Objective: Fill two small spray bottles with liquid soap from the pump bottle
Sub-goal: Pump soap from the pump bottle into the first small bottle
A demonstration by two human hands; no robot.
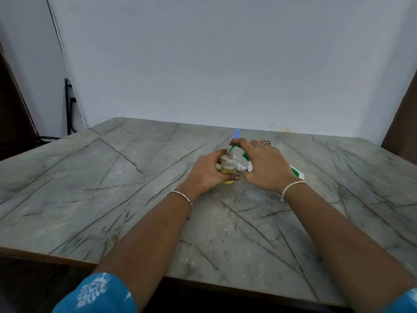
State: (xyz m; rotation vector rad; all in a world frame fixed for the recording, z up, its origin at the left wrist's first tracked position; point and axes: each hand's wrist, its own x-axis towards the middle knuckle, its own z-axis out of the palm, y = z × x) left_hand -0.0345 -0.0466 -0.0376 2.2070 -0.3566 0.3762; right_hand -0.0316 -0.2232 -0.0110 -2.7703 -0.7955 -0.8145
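We observe the left hand point(207, 172) gripping the small spray bottle point(228, 165), which stands mid-surface point(112, 188) part-filled with yellow liquid, while the right hand point(266, 168) grasps the green-and-white pump bottle point(297, 173) just beside it.

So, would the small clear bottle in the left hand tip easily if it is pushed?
Probably yes: the small bottle looks narrow and tall, and the left hand holds it upright on the table. The yellow liquid fills only its lower part, so it is likely light. Its neck seems uncapped, so a fall may spill.
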